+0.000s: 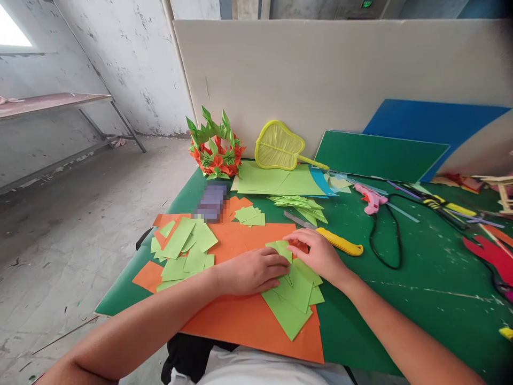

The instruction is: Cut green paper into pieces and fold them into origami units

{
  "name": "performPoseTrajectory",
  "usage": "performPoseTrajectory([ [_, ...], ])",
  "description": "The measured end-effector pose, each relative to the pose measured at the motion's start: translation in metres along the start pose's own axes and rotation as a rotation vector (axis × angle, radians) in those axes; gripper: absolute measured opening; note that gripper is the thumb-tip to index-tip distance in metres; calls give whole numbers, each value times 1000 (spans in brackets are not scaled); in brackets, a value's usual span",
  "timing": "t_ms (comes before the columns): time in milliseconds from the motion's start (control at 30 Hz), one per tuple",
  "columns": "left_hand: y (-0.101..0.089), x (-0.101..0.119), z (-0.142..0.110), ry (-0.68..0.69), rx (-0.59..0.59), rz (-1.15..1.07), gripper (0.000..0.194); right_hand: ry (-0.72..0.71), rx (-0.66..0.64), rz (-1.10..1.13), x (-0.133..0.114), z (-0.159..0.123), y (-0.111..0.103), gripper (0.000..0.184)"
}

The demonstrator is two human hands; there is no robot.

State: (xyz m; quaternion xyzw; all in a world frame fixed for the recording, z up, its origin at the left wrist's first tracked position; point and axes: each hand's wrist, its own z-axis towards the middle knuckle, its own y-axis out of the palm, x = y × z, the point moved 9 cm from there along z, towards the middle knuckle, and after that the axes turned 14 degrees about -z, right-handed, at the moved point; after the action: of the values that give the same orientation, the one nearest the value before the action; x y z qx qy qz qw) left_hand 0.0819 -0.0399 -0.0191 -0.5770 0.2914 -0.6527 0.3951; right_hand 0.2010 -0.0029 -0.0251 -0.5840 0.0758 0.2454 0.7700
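Curled left fingers (277,260) over green paper pieces (296,289) on orange sheet's (240,321) right side, curved right fingers (298,235) alongside; couldn't confirm either grip. Looked light, thin, easily creased; best lifted by edges.

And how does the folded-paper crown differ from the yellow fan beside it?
The crown is green and orange; the fan is yellow throughout. The crown is a spiky ring, while the fan is flat, with a handle. Both are at the far side of the table, by the pale board.
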Motion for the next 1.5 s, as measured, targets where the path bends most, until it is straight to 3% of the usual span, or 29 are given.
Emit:
performPoseTrajectory([
  [267, -2, -6, -3, -73, 39, 76, 34, 38, 42, 45, -5, -4, 3, 12],
  [500, -7, -10, -9, -218, 102, 96, 34, -132, 86, -87, -19, -4, -1, 15],
  [700, -4, -10, -12, -227, 96, 90, 36, -264, 86, -127, -29, -5, 1, 18],
  [1067, -2, -10, -13, -232, 67, 140, 38, -383, 61, -263, -37, -8, 9, 21],
  [1500, -4, -7, -13, -205, 99, 144, 38, -388, 53, -289, -41, -7, 11, 25],
])
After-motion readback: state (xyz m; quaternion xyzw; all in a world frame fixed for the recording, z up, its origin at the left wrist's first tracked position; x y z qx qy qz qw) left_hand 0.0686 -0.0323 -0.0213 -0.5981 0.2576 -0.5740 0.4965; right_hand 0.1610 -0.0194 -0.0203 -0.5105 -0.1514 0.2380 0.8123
